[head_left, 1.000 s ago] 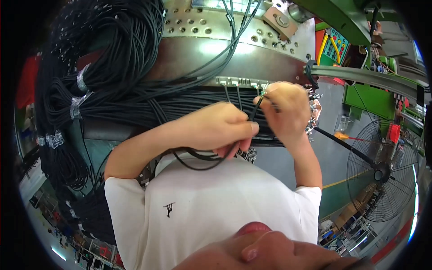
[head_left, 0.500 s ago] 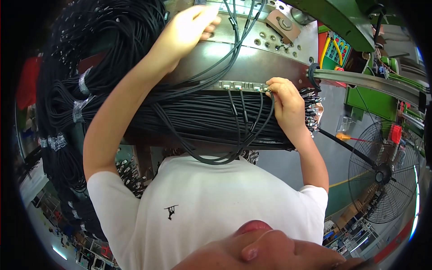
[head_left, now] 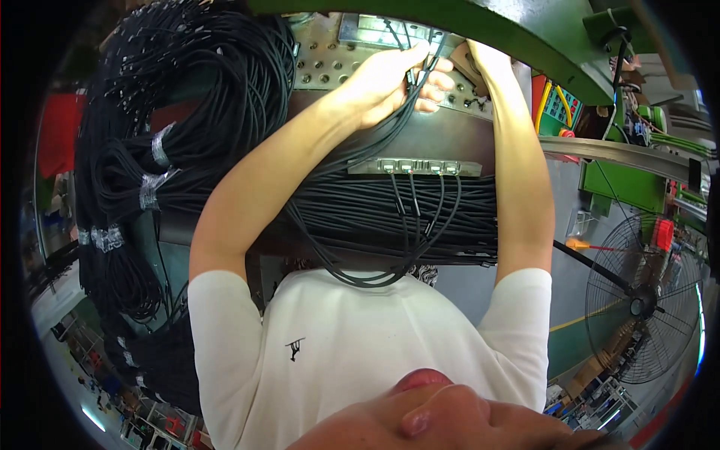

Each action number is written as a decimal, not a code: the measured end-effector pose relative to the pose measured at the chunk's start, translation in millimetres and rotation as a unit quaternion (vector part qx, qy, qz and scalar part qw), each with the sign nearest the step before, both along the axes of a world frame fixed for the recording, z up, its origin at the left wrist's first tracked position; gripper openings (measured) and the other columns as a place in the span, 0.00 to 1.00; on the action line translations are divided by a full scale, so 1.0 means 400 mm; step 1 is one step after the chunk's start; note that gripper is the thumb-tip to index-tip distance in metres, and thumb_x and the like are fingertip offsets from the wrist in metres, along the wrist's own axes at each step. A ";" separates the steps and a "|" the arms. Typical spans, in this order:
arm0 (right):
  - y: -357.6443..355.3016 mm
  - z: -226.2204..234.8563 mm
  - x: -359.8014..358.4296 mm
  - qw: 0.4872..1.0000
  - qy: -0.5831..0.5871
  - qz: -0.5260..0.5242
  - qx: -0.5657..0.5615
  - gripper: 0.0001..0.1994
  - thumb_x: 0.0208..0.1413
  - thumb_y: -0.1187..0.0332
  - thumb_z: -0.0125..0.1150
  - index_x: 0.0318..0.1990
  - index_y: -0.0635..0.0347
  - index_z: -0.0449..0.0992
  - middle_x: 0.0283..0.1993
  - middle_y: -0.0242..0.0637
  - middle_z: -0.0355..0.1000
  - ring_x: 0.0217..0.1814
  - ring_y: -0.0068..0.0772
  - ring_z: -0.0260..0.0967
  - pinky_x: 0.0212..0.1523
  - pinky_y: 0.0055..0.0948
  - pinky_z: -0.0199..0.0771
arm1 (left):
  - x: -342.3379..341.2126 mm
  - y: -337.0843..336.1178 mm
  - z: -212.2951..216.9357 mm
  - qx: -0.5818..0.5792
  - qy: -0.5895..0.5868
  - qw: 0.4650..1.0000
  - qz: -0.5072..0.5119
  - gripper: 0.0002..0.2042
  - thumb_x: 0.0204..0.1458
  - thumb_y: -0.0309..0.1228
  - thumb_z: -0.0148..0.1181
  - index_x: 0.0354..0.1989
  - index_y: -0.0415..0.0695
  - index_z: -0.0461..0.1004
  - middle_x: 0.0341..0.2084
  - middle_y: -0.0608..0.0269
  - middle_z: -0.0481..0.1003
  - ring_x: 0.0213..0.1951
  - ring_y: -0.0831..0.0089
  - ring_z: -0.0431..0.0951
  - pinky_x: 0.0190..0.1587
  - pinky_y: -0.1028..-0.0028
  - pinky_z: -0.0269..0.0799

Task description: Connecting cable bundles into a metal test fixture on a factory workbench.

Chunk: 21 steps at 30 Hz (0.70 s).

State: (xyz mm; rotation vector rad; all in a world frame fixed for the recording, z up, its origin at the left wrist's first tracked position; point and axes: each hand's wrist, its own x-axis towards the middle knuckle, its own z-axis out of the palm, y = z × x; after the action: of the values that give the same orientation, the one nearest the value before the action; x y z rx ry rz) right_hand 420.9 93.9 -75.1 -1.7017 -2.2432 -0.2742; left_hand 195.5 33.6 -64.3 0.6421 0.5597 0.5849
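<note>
Cables (head_left: 409, 103) occupy curled left hand (head_left: 390, 86); right hand (head_left: 481, 55) unclear.

black cables (head_left: 409, 103) | slim, bunched, curving | in left hand (head_left: 391, 82)

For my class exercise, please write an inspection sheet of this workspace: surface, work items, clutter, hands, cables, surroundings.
Surface: smooth brown metal ledge
Work items: long narrow silver metal fixture, four small metal connectors seated
Clutter: looped black cable pile crowding the left
Hands: left hand around thin black cables; right hand partly hidden behind green metal beam
Cables: straight black cable bundle below the fixture
Surroundings: round black wire-cage fan at right
</note>
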 end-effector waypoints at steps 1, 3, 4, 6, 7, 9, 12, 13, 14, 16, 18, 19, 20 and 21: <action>0.001 -0.022 -0.002 0.999 -0.035 0.013 0.017 0.13 0.56 0.61 0.55 0.42 0.60 0.76 0.32 0.44 0.74 0.32 0.37 0.72 0.33 0.33 0.71 | -0.003 0.009 -0.005 -0.001 -0.009 1.000 0.014 0.22 0.63 0.41 0.39 0.50 0.32 0.67 0.37 0.55 0.75 0.33 0.70 0.75 0.37 0.74 0.73; -0.025 -0.040 0.028 0.992 -0.116 0.005 0.053 0.13 0.55 0.61 0.56 0.42 0.59 0.76 0.30 0.43 0.74 0.31 0.37 0.72 0.31 0.33 0.71 | 0.006 0.014 0.034 -0.034 -0.030 0.998 0.046 0.22 0.63 0.40 0.39 0.50 0.31 0.67 0.42 0.52 0.75 0.35 0.67 0.76 0.39 0.72 0.74; -0.037 -0.047 0.045 0.985 -0.157 0.001 0.070 0.13 0.55 0.60 0.56 0.42 0.58 0.76 0.29 0.43 0.73 0.30 0.38 0.72 0.30 0.33 0.70 | -0.007 -0.014 0.048 -0.049 -0.012 0.998 0.038 0.22 0.63 0.41 0.39 0.50 0.31 0.66 0.37 0.57 0.75 0.31 0.72 0.74 0.35 0.74 0.73; -0.071 0.006 -0.024 0.992 -0.035 0.038 0.114 0.13 0.51 0.59 0.60 0.37 0.59 0.77 0.28 0.43 0.74 0.28 0.40 0.72 0.30 0.33 0.71 | -0.050 -0.059 0.059 -0.081 0.016 0.996 0.026 0.21 0.64 0.41 0.39 0.50 0.33 0.66 0.26 0.68 0.69 0.24 0.80 0.66 0.27 0.79 0.64; -0.152 0.081 -0.113 0.981 0.129 0.072 0.127 0.14 0.47 0.57 0.64 0.32 0.60 0.79 0.27 0.43 0.75 0.26 0.42 0.73 0.29 0.33 0.71 | -0.067 -0.101 0.088 -0.113 0.055 0.991 0.040 0.20 0.64 0.41 0.39 0.49 0.35 0.67 0.23 0.71 0.66 0.22 0.82 0.63 0.25 0.81 0.61; -0.200 0.105 -0.147 0.974 0.222 -0.002 0.047 0.10 0.50 0.62 0.61 0.34 0.57 0.78 0.26 0.38 0.71 0.27 0.33 0.68 0.31 0.30 0.68 | -0.067 -0.147 0.098 -0.129 0.030 0.991 0.032 0.15 0.63 0.42 0.41 0.36 0.42 0.67 0.18 0.75 0.59 0.17 0.85 0.56 0.21 0.83 0.54; -0.220 0.073 -0.140 0.958 0.279 0.061 0.000 0.11 0.45 0.63 0.63 0.25 0.62 0.75 0.23 0.37 0.70 0.26 0.36 0.66 0.32 0.31 0.69 | -0.122 -0.186 0.118 -0.094 0.038 0.995 0.002 0.15 0.63 0.41 0.41 0.25 0.50 0.60 0.11 0.80 0.52 0.12 0.87 0.48 0.14 0.84 0.44; -0.234 0.060 -0.135 0.940 0.335 0.058 -0.025 0.09 0.46 0.64 0.63 0.25 0.61 0.74 0.27 0.36 0.71 0.32 0.35 0.67 0.36 0.29 0.68 | -0.168 -0.200 0.135 -0.076 0.005 0.997 -0.029 0.15 0.63 0.41 0.41 0.23 0.51 0.59 0.10 0.79 0.52 0.11 0.87 0.48 0.12 0.83 0.43; -0.244 0.061 -0.114 0.943 0.321 0.083 -0.042 0.09 0.45 0.65 0.63 0.26 0.60 0.74 0.27 0.35 0.71 0.33 0.35 0.66 0.36 0.30 0.67 | -0.236 -0.219 0.148 -0.107 -0.057 0.992 -0.027 0.14 0.61 0.39 0.45 0.22 0.51 0.61 0.11 0.79 0.52 0.11 0.86 0.49 0.11 0.82 0.43; -0.278 0.062 -0.087 0.944 0.303 0.104 -0.084 0.08 0.45 0.65 0.63 0.27 0.59 0.74 0.28 0.34 0.71 0.34 0.35 0.65 0.36 0.31 0.66 | -0.398 -0.201 0.141 -0.032 -0.127 0.979 0.158 0.14 0.63 0.38 0.41 0.23 0.51 0.59 0.13 0.75 0.52 0.10 0.84 0.49 0.10 0.82 0.47; -0.277 0.043 -0.116 0.944 0.278 0.164 -0.067 0.08 0.45 0.64 0.63 0.28 0.58 0.74 0.28 0.34 0.69 0.34 0.38 0.63 0.37 0.34 0.64 | -0.591 -0.100 0.185 0.142 -0.087 0.929 0.330 0.14 0.64 0.36 0.38 0.26 0.46 0.63 0.14 0.71 0.51 0.15 0.81 0.53 0.16 0.80 0.56; -0.275 0.036 -0.125 0.961 0.196 0.190 -0.039 0.09 0.45 0.63 0.63 0.31 0.56 0.74 0.29 0.33 0.69 0.35 0.39 0.63 0.37 0.36 0.63 | -0.697 -0.056 0.178 0.246 0.022 0.891 0.381 0.16 0.64 0.39 0.38 0.31 0.41 0.67 0.17 0.65 0.64 0.21 0.77 0.64 0.27 0.76 0.67; -0.278 0.022 -0.134 0.971 0.144 0.188 -0.022 0.10 0.46 0.61 0.63 0.32 0.55 0.74 0.30 0.33 0.68 0.36 0.39 0.63 0.37 0.36 0.62 | -0.658 -0.027 0.209 0.199 0.279 0.791 0.507 0.19 0.64 0.40 0.38 0.40 0.37 0.71 0.28 0.54 0.74 0.31 0.72 0.74 0.40 0.73 0.71; -0.285 0.017 -0.141 0.978 0.092 0.185 -0.004 0.11 0.46 0.60 0.63 0.33 0.55 0.74 0.30 0.33 0.68 0.36 0.39 0.63 0.37 0.36 0.61 | -0.719 -0.006 0.186 0.187 0.379 0.811 0.405 0.26 0.63 0.48 0.38 0.46 0.34 0.72 0.34 0.52 0.77 0.33 0.74 0.77 0.38 0.78 0.72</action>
State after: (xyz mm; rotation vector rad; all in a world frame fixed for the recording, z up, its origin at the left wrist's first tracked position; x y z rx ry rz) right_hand 364.4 -20.2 -68.3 -1.2210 -2.3612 -0.0186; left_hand -92.2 31.0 10.3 1.0203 1.5396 1.2771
